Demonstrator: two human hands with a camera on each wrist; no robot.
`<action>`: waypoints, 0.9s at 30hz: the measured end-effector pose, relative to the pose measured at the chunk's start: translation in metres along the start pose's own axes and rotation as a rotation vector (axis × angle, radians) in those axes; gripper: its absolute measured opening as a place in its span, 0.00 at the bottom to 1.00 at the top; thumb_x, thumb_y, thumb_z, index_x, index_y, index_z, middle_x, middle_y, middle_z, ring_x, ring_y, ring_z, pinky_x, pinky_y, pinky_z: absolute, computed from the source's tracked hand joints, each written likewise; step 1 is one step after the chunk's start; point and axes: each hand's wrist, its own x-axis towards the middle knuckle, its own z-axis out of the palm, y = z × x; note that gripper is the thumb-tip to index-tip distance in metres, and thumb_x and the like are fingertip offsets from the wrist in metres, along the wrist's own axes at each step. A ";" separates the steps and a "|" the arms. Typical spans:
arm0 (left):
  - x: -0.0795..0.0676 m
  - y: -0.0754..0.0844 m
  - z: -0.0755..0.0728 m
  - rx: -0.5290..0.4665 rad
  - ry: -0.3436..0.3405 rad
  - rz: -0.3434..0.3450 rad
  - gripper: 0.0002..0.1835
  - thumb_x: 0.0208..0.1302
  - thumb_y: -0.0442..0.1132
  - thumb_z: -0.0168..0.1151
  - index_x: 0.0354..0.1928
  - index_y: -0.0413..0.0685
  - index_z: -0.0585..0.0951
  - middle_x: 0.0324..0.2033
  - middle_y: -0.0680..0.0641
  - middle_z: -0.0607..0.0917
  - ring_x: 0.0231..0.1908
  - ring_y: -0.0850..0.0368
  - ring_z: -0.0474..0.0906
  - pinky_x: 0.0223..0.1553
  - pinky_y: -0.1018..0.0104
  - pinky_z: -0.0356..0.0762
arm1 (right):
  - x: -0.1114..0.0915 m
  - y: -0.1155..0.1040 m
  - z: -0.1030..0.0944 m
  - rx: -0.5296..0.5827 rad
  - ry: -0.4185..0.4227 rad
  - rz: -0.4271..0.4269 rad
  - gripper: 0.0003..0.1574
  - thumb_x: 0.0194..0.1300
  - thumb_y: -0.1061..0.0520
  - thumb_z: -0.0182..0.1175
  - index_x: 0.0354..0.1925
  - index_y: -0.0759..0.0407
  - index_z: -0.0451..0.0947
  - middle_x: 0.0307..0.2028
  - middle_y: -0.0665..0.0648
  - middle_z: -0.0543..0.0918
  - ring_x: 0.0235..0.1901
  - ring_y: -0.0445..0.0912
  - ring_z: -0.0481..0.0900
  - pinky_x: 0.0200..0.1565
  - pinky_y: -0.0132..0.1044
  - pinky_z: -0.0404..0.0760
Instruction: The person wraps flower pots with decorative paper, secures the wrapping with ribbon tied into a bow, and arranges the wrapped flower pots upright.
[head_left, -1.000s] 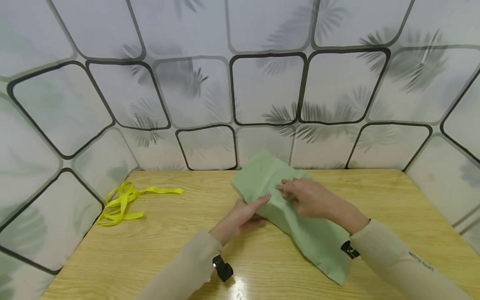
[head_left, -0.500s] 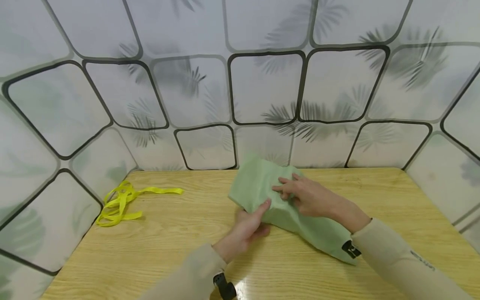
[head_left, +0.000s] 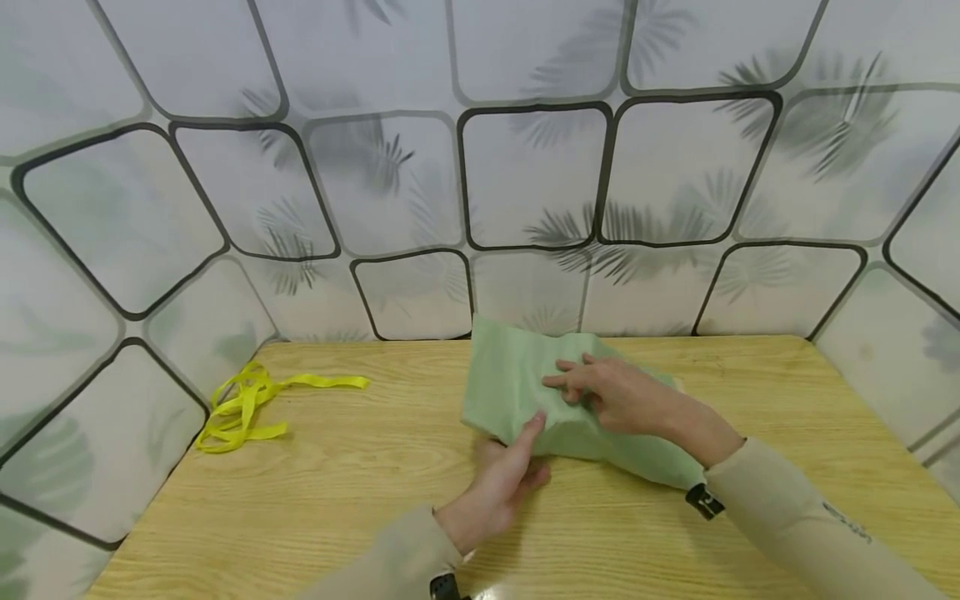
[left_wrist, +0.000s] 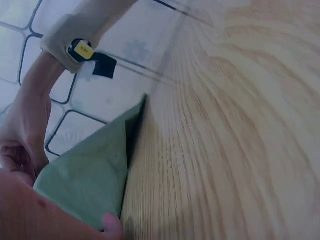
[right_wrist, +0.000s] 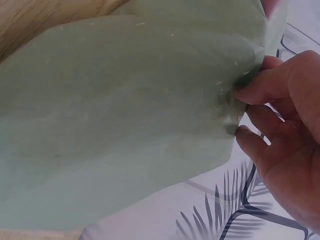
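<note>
A pale green bag point(head_left: 525, 375), smooth and slightly shiny, lies at an angle near the back middle of the wooden table. My left hand point(head_left: 495, 487) grips its near edge, thumb on top and fingers underneath. On top of the bag, my right hand point(head_left: 626, 396) pinches a fold between thumb and fingers, some other fingers spread. In the right wrist view, the right hand's fingertips point(right_wrist: 245, 92) meet the creased bag surface point(right_wrist: 115, 115). The left wrist view shows the bag's pointed end point(left_wrist: 92, 170) against the table. What the bag contains is hidden.
A tangled yellow ribbon point(head_left: 243, 408) lies at the table's left side. A patterned cloth wall point(head_left: 536, 179) rises behind the wooden table point(head_left: 337, 467) and along both sides. Black straps, one on my right wrist point(head_left: 705, 502), show at the cuffs.
The bag has turned, its near right end swinging up and away from me and its left end squaring up. My left hand has shifted down and slightly right; the right hand has barely moved.
</note>
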 end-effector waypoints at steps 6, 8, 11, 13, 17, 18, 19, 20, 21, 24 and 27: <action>0.003 0.019 -0.029 0.032 -0.087 -0.035 0.38 0.68 0.68 0.59 0.66 0.45 0.70 0.50 0.48 0.79 0.47 0.56 0.79 0.53 0.57 0.80 | 0.004 0.000 0.007 0.013 0.049 -0.015 0.22 0.61 0.79 0.52 0.24 0.55 0.71 0.55 0.59 0.87 0.61 0.60 0.82 0.65 0.63 0.73; 0.007 0.029 -0.041 0.039 -0.079 -0.022 0.41 0.68 0.69 0.57 0.69 0.46 0.69 0.53 0.46 0.79 0.49 0.55 0.81 0.58 0.53 0.80 | 0.005 -0.001 0.009 0.033 0.064 -0.001 0.20 0.60 0.78 0.53 0.24 0.55 0.72 0.55 0.59 0.87 0.61 0.60 0.82 0.67 0.62 0.73; 0.015 0.043 -0.058 0.075 -0.006 0.013 0.40 0.67 0.66 0.60 0.68 0.42 0.70 0.54 0.44 0.80 0.48 0.55 0.82 0.55 0.54 0.81 | 0.004 -0.003 0.012 0.076 0.079 0.030 0.18 0.60 0.74 0.54 0.23 0.53 0.72 0.56 0.59 0.87 0.63 0.61 0.80 0.68 0.62 0.71; 0.021 0.049 -0.066 0.130 0.012 0.026 0.39 0.68 0.62 0.62 0.68 0.40 0.70 0.54 0.43 0.81 0.47 0.55 0.81 0.52 0.57 0.82 | 0.002 -0.005 0.013 0.086 0.092 0.053 0.16 0.58 0.70 0.54 0.23 0.51 0.71 0.56 0.58 0.87 0.64 0.60 0.79 0.69 0.62 0.70; 0.030 0.050 -0.076 0.298 0.002 0.087 0.30 0.74 0.53 0.60 0.65 0.35 0.75 0.51 0.42 0.84 0.43 0.57 0.83 0.46 0.63 0.84 | -0.001 -0.008 0.018 -0.001 0.139 0.018 0.08 0.59 0.63 0.59 0.28 0.50 0.74 0.53 0.56 0.88 0.64 0.60 0.80 0.68 0.59 0.73; 0.031 0.048 -0.077 0.334 0.000 0.106 0.28 0.75 0.52 0.60 0.64 0.35 0.76 0.50 0.42 0.86 0.42 0.58 0.84 0.45 0.64 0.84 | -0.001 -0.008 0.019 -0.042 0.154 -0.008 0.06 0.60 0.61 0.60 0.30 0.51 0.76 0.52 0.56 0.88 0.63 0.60 0.80 0.67 0.60 0.74; 0.032 0.047 -0.077 0.363 0.005 0.124 0.27 0.76 0.51 0.59 0.63 0.35 0.77 0.49 0.42 0.87 0.40 0.59 0.85 0.44 0.64 0.84 | 0.000 -0.009 0.021 -0.086 0.166 -0.035 0.02 0.62 0.59 0.62 0.34 0.52 0.78 0.50 0.55 0.88 0.63 0.60 0.80 0.66 0.60 0.75; 0.033 0.045 -0.078 0.388 0.011 0.143 0.26 0.76 0.50 0.58 0.61 0.35 0.78 0.47 0.41 0.87 0.38 0.59 0.85 0.43 0.65 0.85 | 0.001 -0.010 0.023 -0.132 0.177 -0.062 0.04 0.63 0.58 0.63 0.38 0.54 0.80 0.50 0.56 0.87 0.63 0.60 0.80 0.65 0.61 0.76; 0.034 0.043 -0.078 0.405 0.013 0.156 0.25 0.77 0.51 0.58 0.61 0.35 0.79 0.47 0.41 0.88 0.38 0.60 0.85 0.42 0.65 0.84 | 0.001 -0.011 0.024 -0.167 0.182 -0.081 0.10 0.63 0.57 0.63 0.44 0.56 0.82 0.51 0.56 0.87 0.63 0.61 0.80 0.65 0.62 0.76; 0.034 0.041 -0.077 0.429 0.013 0.186 0.26 0.78 0.52 0.56 0.61 0.35 0.78 0.46 0.42 0.87 0.38 0.60 0.84 0.42 0.65 0.84 | 0.002 -0.016 0.026 -0.237 0.129 -0.074 0.23 0.65 0.55 0.60 0.57 0.58 0.82 0.61 0.58 0.83 0.68 0.65 0.74 0.66 0.68 0.71; 0.033 0.041 -0.075 0.442 0.005 0.219 0.25 0.79 0.51 0.54 0.61 0.36 0.77 0.46 0.42 0.86 0.38 0.59 0.83 0.41 0.65 0.83 | 0.002 -0.020 0.028 -0.265 0.031 -0.008 0.28 0.70 0.53 0.53 0.65 0.53 0.79 0.70 0.57 0.77 0.73 0.66 0.67 0.69 0.71 0.64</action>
